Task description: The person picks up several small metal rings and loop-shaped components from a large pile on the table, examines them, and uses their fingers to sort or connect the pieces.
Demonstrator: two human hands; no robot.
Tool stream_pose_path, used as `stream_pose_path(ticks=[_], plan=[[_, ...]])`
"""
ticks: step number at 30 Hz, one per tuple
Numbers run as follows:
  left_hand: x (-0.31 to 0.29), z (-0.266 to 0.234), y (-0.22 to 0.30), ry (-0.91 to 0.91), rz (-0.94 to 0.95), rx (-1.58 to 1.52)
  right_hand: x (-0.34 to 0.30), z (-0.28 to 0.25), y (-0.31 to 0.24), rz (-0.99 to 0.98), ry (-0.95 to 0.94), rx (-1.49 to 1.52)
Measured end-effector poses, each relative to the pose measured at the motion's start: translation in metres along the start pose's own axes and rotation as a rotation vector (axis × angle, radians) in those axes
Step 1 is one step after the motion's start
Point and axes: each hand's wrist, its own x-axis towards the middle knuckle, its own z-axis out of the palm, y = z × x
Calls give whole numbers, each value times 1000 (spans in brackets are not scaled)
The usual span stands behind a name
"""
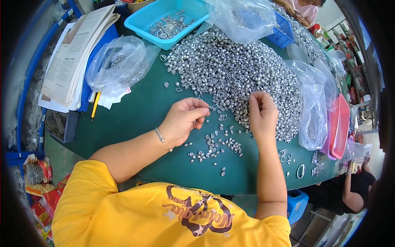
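Note:
A large heap of small silver teardrop-shaped metal pieces (230, 61) covers the far middle of the green table (135, 111). My left hand (185, 119), with a metal bangle (159, 134) on its wrist, is closed in a pinch just left of the heap's near edge. Whatever lies between its fingertips is too small to name. My right hand (263, 115) is over the heap's near side, fingers pressed together and pointing down; its fingertips hide what they hold, if anything. Between my forearms, a loose scatter of small silver pieces (212, 146) lies on the table.
Beyond the heap stand a turquoise basket (142, 31) of metal rings and a blue basket (284, 33). Clear plastic bags (119, 61) flank the heap. Papers (74, 57) and a yellow pencil (96, 106) are at left, a red basket (340, 127) at right. Two other people are nearby.

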Motion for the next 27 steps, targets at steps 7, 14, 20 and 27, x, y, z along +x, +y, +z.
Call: stream_pose_path(ticks=[7, 14, 20, 27], plan=[[-9, 12, -1, -22, 108, 178, -22, -8, -24, 1043, -455, 1780], [-14, 19, -4, -131, 294, 408, -31, -2, -27, 994, -513, 1682], [-16, 13, 1, -149, 200, 490, -42, 8, -50, 824, -569, 1192], [-6, 11, 9, 2, 30, -86, 9, -6, 3, -22, 25, -198]])
